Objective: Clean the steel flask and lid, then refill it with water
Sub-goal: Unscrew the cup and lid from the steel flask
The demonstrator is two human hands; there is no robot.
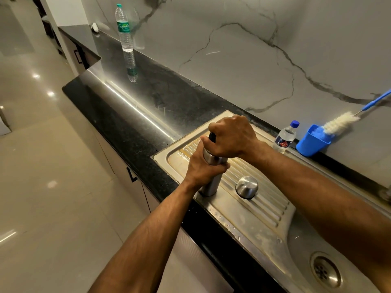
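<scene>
At the far left of the black counter point(118, 115) a tall water bottle point(124, 28) stands against the marble wall, well apart from where we work. Our left hand point(204, 168) wraps around the middle of the steel flask point(211, 182), which stands upright on the ribbed drainboard point(260, 199) close to its front-left corner. Our right hand point(231, 137) is curled over the flask's top, gripping a dark stopper point(212, 136) there; whether we are loosening or tightening it we cannot tell. Just beside the flask, to its right, the steel lid point(247, 186) rests dome-up on the ribs.

We judge the task to be early or midway: the outer lid is off, the bottle brush point(340, 122) sits unused in its blue cup point(312, 141) by the wall, next to a small bottle point(285, 137), and no water is visible in the sink basin point(325, 271) at the far right.

The flask stands near the counter's front edge, so a slip leftward could send it to the floor. Open room lies to the right, over the drainboard toward the basin.
</scene>
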